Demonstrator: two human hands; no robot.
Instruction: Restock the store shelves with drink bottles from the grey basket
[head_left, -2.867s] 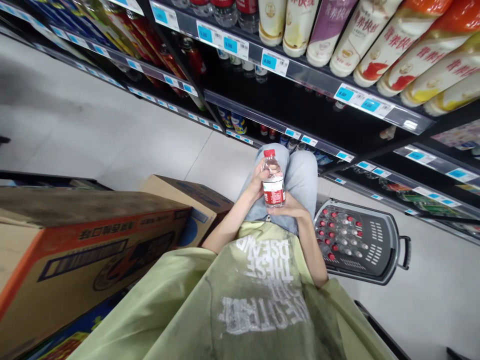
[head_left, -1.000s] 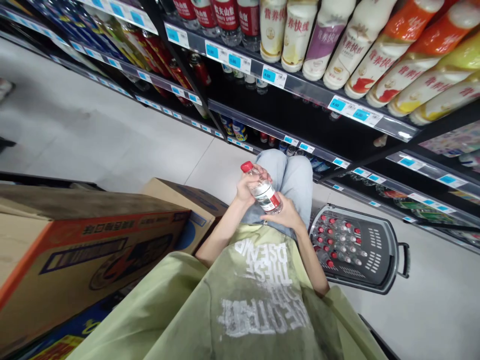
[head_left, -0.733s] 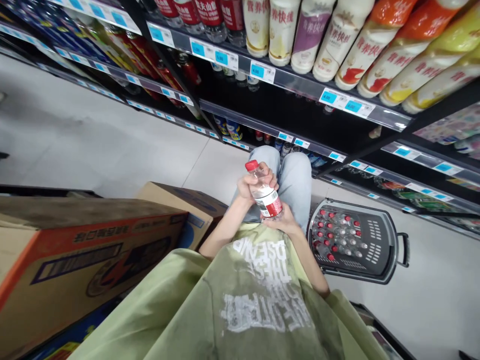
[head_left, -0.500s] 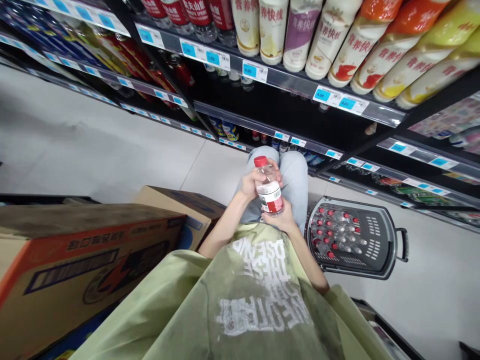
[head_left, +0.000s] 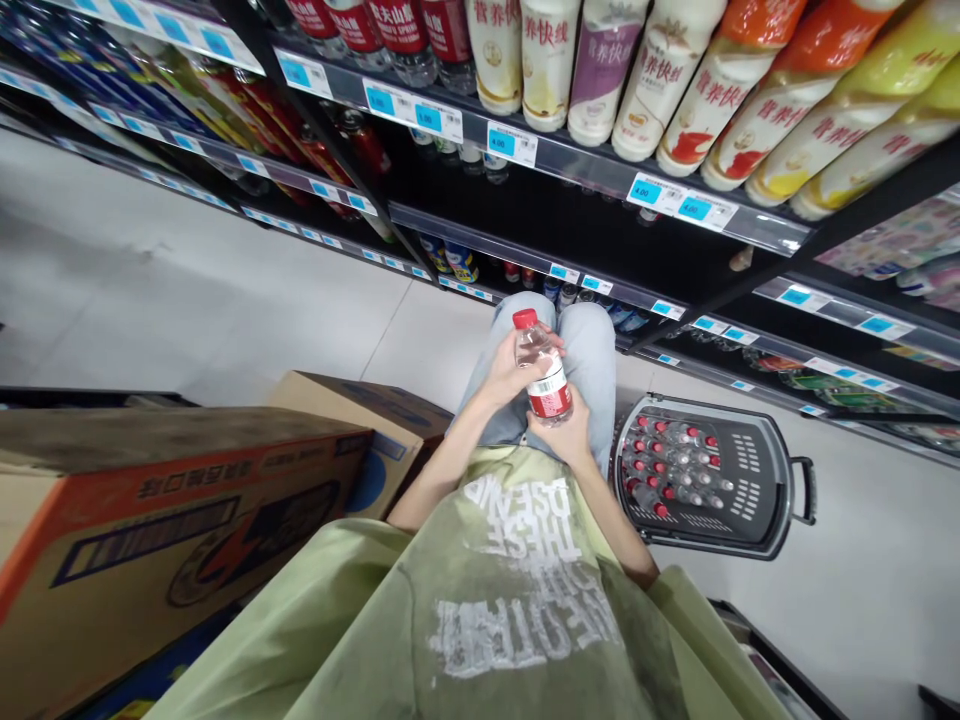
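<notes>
A small clear water bottle [head_left: 541, 368] with a red cap and a red label stands nearly upright in front of my chest. My left hand [head_left: 508, 372] is wrapped round its upper half, just below the cap. Underneath, my right hand [head_left: 562, 438] cups the bottle's base. Both hands are closed on the bottle. Below them show my pale blue jeans and the green printed shirt.
A grey shopping basket [head_left: 757, 480] holding several red-capped bottles sits on the floor to my right. Cardboard boxes [head_left: 172, 510] are stacked at my left. Black store shelves [head_left: 570, 160] with drink bottles and blue price tags rise straight ahead.
The bottle was tilted to the left a second ago and now stands close to upright. Both hands stay on it and have shifted slightly right.
</notes>
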